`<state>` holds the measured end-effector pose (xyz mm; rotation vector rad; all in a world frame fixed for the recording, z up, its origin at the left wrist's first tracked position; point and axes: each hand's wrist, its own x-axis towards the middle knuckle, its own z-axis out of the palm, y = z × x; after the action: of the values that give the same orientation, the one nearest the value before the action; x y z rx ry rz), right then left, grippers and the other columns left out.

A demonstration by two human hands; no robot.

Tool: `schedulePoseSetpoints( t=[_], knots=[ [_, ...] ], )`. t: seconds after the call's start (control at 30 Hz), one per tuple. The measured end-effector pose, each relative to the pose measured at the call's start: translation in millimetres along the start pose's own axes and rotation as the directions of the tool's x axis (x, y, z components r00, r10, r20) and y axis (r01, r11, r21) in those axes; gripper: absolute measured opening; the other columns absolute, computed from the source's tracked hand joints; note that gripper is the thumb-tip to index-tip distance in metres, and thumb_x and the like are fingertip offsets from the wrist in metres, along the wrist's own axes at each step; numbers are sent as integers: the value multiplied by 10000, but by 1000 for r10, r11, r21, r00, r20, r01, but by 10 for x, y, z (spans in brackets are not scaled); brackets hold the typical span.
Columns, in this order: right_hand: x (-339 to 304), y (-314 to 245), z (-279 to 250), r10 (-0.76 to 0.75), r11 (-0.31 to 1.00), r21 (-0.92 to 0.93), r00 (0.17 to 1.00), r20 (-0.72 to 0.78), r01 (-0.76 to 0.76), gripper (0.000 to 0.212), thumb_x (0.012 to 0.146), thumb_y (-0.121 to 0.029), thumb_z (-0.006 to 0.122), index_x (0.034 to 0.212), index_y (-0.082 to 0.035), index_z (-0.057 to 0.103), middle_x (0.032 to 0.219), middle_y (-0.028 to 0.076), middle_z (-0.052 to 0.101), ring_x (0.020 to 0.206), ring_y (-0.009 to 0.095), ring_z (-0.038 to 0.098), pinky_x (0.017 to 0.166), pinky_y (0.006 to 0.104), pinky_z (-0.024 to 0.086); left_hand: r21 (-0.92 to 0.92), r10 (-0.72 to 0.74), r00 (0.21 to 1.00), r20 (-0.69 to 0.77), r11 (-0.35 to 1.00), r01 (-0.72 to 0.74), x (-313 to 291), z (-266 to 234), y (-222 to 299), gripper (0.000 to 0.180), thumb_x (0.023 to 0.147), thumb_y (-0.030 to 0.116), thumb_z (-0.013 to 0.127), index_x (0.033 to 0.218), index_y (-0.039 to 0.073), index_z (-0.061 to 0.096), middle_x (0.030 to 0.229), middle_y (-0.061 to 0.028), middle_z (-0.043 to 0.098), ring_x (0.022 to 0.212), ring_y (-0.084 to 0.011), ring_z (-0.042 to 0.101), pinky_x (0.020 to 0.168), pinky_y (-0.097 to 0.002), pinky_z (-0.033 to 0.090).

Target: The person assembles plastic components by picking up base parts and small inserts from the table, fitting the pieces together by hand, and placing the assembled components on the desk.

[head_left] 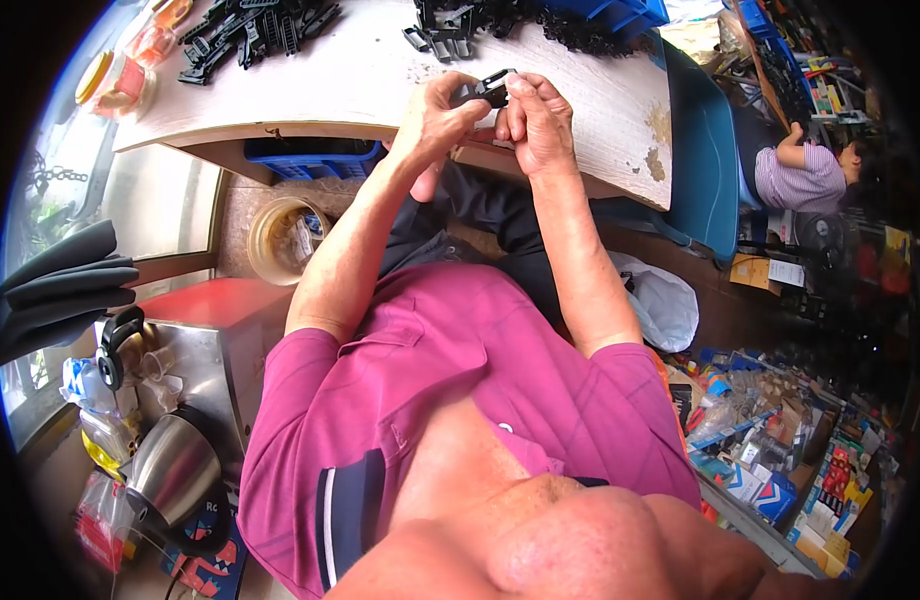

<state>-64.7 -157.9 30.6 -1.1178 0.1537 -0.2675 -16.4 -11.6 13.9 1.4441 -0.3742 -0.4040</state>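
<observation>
Above the near edge of the white table (360, 85), both my hands meet at a small black plastic part (493, 88). My left hand (435, 118) is closed around its left end with thumb and fingers. At the other end my right hand (540, 122) pinches, thumb and forefinger pressed together. Whether a second small piece sits in that pinch is hidden by the fingers. Beyond the hands lies a group of similar black parts (448, 42). A larger pile of long black pieces (260, 35) rests at the table's far left.
A blue tray (620, 12) and loose black parts are at the far right. A jar (115, 85) stands at the left end. Under the table are a blue crate (315, 160) and a bucket (270, 245). Another person (800, 175) is at the right, past a teal chair (702, 150).
</observation>
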Motion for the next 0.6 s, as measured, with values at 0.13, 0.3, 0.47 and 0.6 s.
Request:
schedulePoseSetpoints(
  t=[0.13,0.3,0.47,0.6],
  knots=[
    [-25,18,14,-3,1000,5,1000,-20,3,137,847,-174,715,881,-52,661,470,-23,443,380,89,402,403,257,414,34,51,998,-29,998,-50,-6,24,-21,240,852,89,653,1053,-34,608,644,-23,566,550,-79,536,486,-239,467],
    [-19,49,-32,-13,1000,1,1000,0,13,142,846,-175,715,879,-47,663,490,-23,456,397,88,414,407,255,415,65,56,998,-27,996,-54,-6,34,-45,254,854,103,651,1062,-37,609,665,-27,575,564,-82,545,491,-241,472],
    [-22,42,-50,-5,999,-45,1000,-1,5,131,885,-159,670,914,-36,635,494,-14,440,397,98,401,418,277,422,-19,-62,998,-23,998,61,-32,46,142,285,874,186,672,1062,-22,619,713,-32,601,590,-87,560,514,-245,488],
    [-15,70,-38,17,1000,-1,1000,-20,-17,138,851,-164,707,894,-40,667,497,-17,461,399,83,403,411,256,438,-28,-93,986,-137,996,90,-12,97,86,275,890,246,680,1010,1,648,725,-30,616,588,-83,555,531,-235,488]
  ],
)
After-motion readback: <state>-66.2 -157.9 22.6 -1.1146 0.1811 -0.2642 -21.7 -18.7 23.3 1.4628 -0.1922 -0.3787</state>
